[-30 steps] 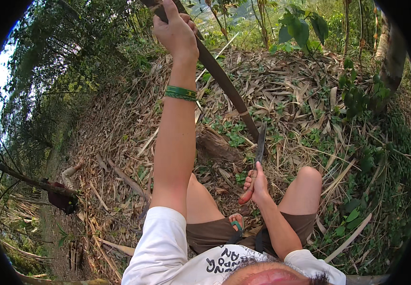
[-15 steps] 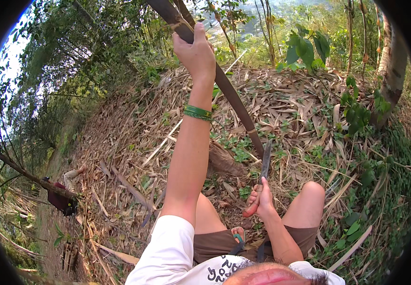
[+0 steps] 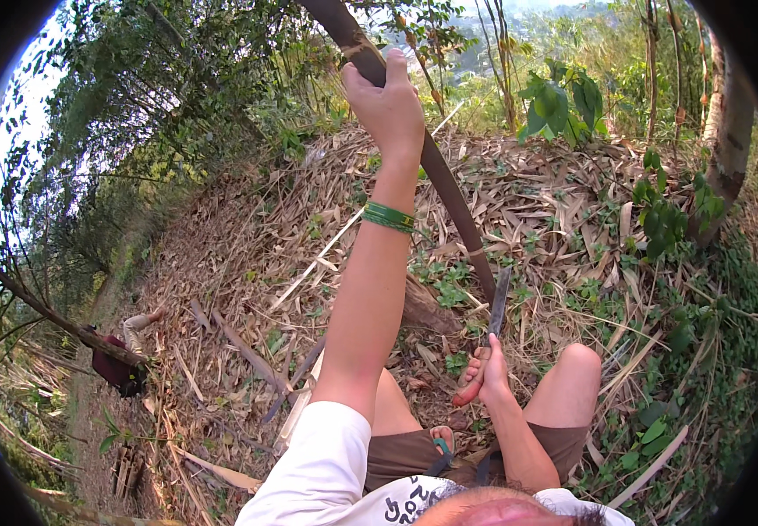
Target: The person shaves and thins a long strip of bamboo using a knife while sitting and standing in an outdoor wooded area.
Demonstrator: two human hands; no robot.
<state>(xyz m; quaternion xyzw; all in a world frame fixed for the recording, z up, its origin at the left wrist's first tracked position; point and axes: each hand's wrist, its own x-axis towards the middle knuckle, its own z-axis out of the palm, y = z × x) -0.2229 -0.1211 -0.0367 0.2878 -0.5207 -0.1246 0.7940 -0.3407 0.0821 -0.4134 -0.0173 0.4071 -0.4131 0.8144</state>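
Observation:
In my raised left hand (image 3: pixel 389 112) is a long, dark brown bamboo strip (image 3: pixel 453 193) with pale rings at its nodes, the fingers closed round it. It slants from the top of the view down to the right, its low end close to the ground. My right hand (image 3: pixel 489 375), near my knee, grips a knife (image 3: pixel 499 302) by its orange-red handle, the dark blade pointing up. Blade and strip end lie side by side; whether they touch I cannot tell. Just left of them lies a short piece of log (image 3: pixel 429 309).
Dry leaves (image 3: pixel 537 188) and green weeds cover the slope. Split bamboo lengths (image 3: pixel 243 346) lie to the left. Farther left a person in a dark red top (image 3: pixel 116 361) bends near a leaning branch (image 3: pixel 37 302). A tree trunk (image 3: pixel 729 167) stands at right.
My left hand has shifted a little right and down, carrying the bamboo strip with it. The knife in my right hand has moved slightly to the right.

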